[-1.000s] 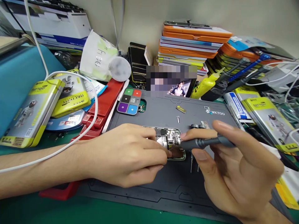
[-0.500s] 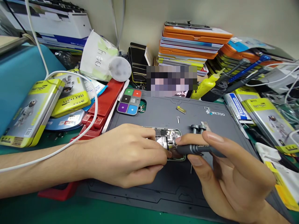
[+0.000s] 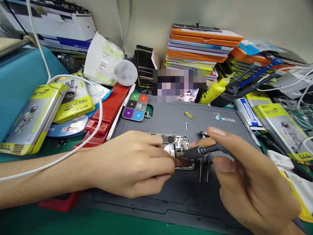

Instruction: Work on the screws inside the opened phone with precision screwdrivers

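An opened phone (image 3: 182, 143), its circuit board and inner parts bare, lies on the grey work mat (image 3: 156, 204). My left hand (image 3: 133, 163) covers its left part with bent fingers gripping it, one fingertip pressing inside the frame. In the fingers of my right hand (image 3: 254, 176) is a dark grey screwdriver (image 3: 205, 150). The front end of the screwdriver points left and down over the right part of the phone; its contact point is hard to make out. Just beneath it, other screwdrivers (image 3: 204, 166) with thin shafts lie on the mat.
A small yellow part (image 3: 189, 115) and a small metal piece (image 3: 186, 126) lie behind the phone. A colour-marked tray (image 3: 135, 106) and a red holder (image 3: 107, 114) are left. Battery boxes (image 3: 33, 117) flank the mat. A white cable (image 3: 100, 120) crosses my left forearm.
My right hand has shifted right and toward me, and the screwdriver has changed its tilt. More of the screwdrivers beneath shows. My left hand has barely moved.
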### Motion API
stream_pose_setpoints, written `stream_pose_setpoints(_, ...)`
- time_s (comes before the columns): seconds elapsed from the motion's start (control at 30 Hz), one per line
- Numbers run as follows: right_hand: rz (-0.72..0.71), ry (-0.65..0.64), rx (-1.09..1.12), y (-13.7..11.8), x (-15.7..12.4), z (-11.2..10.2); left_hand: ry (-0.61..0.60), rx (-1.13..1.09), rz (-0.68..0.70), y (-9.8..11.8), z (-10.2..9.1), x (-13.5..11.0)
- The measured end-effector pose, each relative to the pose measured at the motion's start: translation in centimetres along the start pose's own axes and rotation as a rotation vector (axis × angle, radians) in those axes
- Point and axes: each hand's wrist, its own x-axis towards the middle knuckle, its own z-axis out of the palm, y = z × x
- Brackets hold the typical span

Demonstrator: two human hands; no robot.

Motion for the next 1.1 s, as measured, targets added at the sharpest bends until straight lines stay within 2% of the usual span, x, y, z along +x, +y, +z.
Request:
stream_pose_setpoints(0.07, 0.003, 0.015, -0.057, -0.2, 0.0, -0.2, 0.0, -0.002, 0.001, 0.0, 0.0, 0.0)
stream_pose_setpoints(0.33, -0.021, -0.063, -0.099, -0.7, 0.6, -0.7, 0.006, 0.019, 0.023, 0.1, 0.0, 0.0)
stream_pose_setpoints(0.43, -0.035, -0.044, -0.082, -0.9, 0.8, -0.6, 0.082, -0.029, 0.029, 0.2, -0.1, 0.1)
stream_pose_setpoints(0.6, -0.052, -0.064, -0.057, -0.8, 0.8, -0.7, 0.195, -0.09, -0.042, 0.4, -0.4, 0.2)
stream_pose_setpoints(1.1, -0.113, -0.03, -0.094, -0.3, 0.7, 0.2, 0.099, -0.226, -0.227, 0.3, -0.5, 0.0)
